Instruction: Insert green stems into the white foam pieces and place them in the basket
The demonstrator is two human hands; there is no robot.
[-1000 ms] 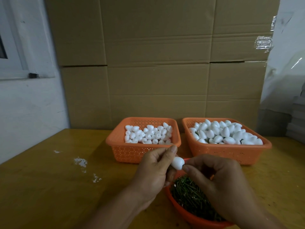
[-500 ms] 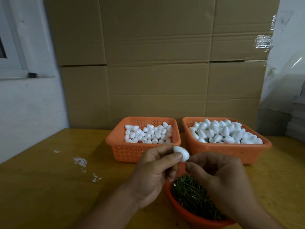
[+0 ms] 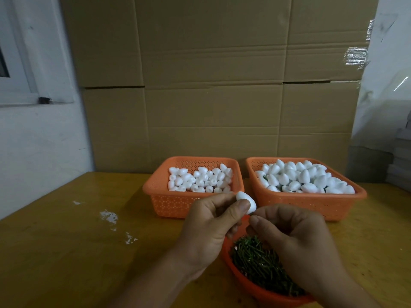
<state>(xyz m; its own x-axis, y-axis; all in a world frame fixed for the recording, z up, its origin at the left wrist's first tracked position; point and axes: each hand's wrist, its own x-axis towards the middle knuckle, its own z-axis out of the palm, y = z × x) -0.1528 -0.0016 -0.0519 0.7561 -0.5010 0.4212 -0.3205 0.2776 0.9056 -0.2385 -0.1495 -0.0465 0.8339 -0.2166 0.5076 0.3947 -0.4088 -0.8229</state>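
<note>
Wooden table (image 3: 66,252), two baskets (image 3: 191,196), left fingers (image 3: 239,210) pinching one foam piece (image 3: 245,201), right fingers (image 3: 262,225) curled.

— Where's the foam piece (image 3: 246,202)?
— White, egg-shaped, tilted, above the round orange bowl of green stems (image 3: 262,264).
— The baskets?
— Left basket (image 3: 178,202) part full, right basket (image 3: 311,203) heaped with foam pieces.

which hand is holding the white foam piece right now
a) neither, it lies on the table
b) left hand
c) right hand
b: the left hand pinches the white foam piece between thumb and fingers, above the bowl of green stems; the right hand is beside it.
</note>
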